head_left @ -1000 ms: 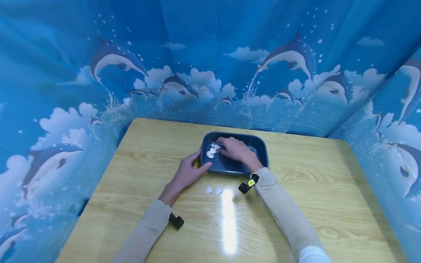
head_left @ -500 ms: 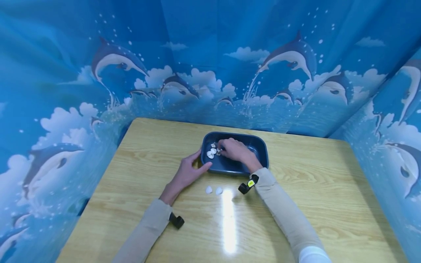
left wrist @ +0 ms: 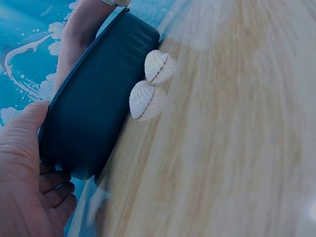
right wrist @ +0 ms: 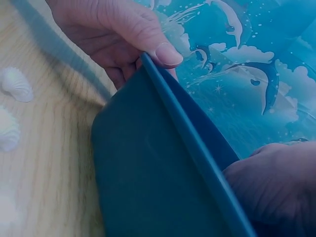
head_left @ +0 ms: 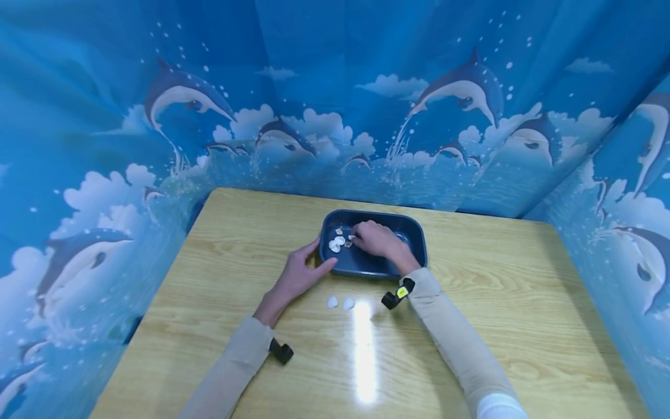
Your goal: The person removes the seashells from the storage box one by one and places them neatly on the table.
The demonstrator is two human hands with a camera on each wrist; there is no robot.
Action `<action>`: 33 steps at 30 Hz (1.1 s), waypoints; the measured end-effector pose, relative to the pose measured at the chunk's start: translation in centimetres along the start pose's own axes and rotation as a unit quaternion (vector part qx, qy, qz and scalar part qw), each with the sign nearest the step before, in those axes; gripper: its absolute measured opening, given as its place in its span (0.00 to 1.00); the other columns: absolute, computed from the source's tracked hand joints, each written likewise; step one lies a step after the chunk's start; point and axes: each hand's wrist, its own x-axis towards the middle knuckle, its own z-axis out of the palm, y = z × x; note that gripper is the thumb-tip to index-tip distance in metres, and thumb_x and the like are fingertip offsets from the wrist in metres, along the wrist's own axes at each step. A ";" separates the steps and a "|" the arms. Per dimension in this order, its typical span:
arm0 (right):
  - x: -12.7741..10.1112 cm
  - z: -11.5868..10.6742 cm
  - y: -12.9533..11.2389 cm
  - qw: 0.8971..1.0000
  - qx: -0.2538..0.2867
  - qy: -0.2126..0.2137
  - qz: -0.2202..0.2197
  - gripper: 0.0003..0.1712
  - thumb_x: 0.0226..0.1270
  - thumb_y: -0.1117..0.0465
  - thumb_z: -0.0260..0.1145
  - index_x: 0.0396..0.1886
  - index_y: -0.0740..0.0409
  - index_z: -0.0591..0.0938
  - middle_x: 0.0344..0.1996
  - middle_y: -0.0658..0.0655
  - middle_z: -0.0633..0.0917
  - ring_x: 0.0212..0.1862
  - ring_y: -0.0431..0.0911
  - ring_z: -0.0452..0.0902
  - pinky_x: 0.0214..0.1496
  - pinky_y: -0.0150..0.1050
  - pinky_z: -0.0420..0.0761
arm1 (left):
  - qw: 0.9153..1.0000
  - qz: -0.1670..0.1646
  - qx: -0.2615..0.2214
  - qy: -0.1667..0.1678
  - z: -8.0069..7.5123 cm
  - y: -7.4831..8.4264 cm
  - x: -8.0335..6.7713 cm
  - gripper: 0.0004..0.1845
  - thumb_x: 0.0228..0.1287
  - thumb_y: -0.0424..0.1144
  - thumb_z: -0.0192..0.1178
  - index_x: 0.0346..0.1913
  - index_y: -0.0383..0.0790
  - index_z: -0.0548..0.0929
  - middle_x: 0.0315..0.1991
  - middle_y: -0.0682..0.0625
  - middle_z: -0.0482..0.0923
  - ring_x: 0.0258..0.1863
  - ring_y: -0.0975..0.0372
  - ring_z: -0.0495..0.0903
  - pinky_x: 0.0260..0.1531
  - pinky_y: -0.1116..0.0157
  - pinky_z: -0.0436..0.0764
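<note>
A dark blue rectangular basin (head_left: 361, 272) stands on the table, several small seashells (head_left: 334, 247) lying in its left part. My left hand (head_left: 299, 272) grips the basin's near left corner, thumb at the rim and fingers along the outer wall. Inside the basin, my right hand (head_left: 376, 238) has its fingers curled and pointing left, pinching a small white seashell (head_left: 351, 237) that is partly covered by the fingertips. In the right wrist view the basin's wall hides those fingertips. Two white ribbed seashells, one left (head_left: 332, 302) and one right (head_left: 349, 304), lie on the table before the basin.
The light wooden table (head_left: 251, 227) reaches back to a blue curtain (head_left: 324, 75) printed with dolphins, which also hangs at both sides. A bright light reflection (head_left: 364, 355) lies on the tabletop between the forearms.
My right hand has drawn slightly right within the basin, and the shells at the left have spread apart, with more of them showing. My left hand keeps its place.
</note>
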 end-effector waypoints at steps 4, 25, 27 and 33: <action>-0.2 -0.1 0.4 1.000 0.020 -0.005 -0.001 0.15 0.83 0.56 0.60 0.51 0.58 0.89 0.37 0.53 0.88 0.31 0.44 0.78 0.32 0.40 0.77 | 1.000 0.009 -0.002 0.000 0.0 0.0 -0.1 0.43 0.69 0.57 0.69 0.79 0.43 0.66 0.78 0.47 0.65 0.78 0.53 0.63 0.78 0.50 0.63; -0.4 0.1 1.2 0.998 0.054 0.009 0.031 0.11 0.80 0.55 0.62 0.44 0.55 0.87 0.29 0.51 0.83 0.29 0.45 0.77 0.30 0.39 0.75 | 1.000 0.002 0.002 -0.002 0.0 0.1 0.0 0.42 0.69 0.56 0.69 0.79 0.44 0.65 0.78 0.47 0.65 0.78 0.54 0.63 0.78 0.50 0.63; -0.4 0.2 1.2 0.998 0.056 0.017 0.031 0.10 0.79 0.56 0.64 0.48 0.55 0.86 0.29 0.51 0.84 0.29 0.45 0.77 0.30 0.40 0.76 | 1.000 0.000 0.001 -0.002 0.0 0.1 0.0 0.42 0.69 0.56 0.69 0.79 0.44 0.65 0.78 0.47 0.65 0.78 0.54 0.63 0.78 0.50 0.62; -0.5 0.4 1.4 0.997 0.071 0.028 0.003 0.15 0.77 0.61 0.66 0.60 0.52 0.84 0.33 0.54 0.85 0.28 0.45 0.75 0.30 0.40 0.72 | 1.000 0.001 -0.001 -0.005 0.0 0.1 0.0 0.42 0.70 0.55 0.69 0.80 0.45 0.65 0.78 0.48 0.65 0.79 0.54 0.62 0.78 0.50 0.62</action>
